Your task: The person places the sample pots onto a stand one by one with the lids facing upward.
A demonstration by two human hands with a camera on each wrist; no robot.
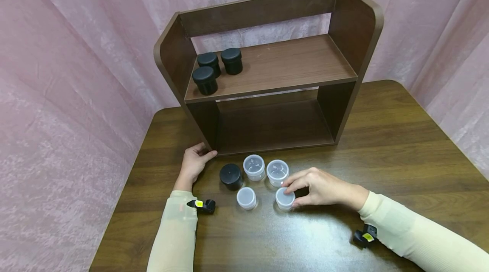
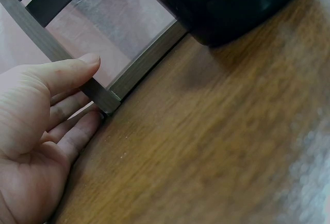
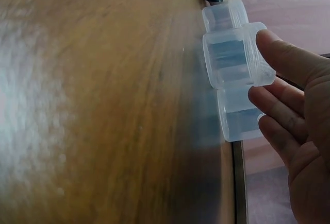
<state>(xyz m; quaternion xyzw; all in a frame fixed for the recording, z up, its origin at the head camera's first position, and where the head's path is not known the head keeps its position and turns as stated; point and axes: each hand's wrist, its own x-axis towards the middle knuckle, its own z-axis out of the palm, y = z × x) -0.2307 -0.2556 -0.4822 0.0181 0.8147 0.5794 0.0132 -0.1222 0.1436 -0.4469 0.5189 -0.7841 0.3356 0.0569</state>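
My left hand (image 1: pixel 193 164) grips the lower front corner of the brown wooden shelf (image 1: pixel 273 151), thumb on the inner side of the side panel (image 2: pixel 95 92) and fingers on the outer side. At the right, my right hand (image 1: pixel 318 187) pinches the lid of a small clear jar (image 1: pixel 284 200) between thumb and fingers; the jar stands upright on the table. Beside it is another small clear jar (image 1: pixel 246 198). Two larger clear jars (image 1: pixel 254 168) stand behind, close to the right fingertips. A black jar (image 1: pixel 231 177) stands nearest the left hand.
Three black lidded jars (image 1: pixel 205 80) stand at the left end of the upper shelf board (image 1: pixel 290 60). The lower compartment (image 1: pixel 271 125) opens toward the jars. A wooden table (image 1: pixel 401 136) carries everything, with a pink curtain (image 1: pixel 76 51) behind and at the sides.
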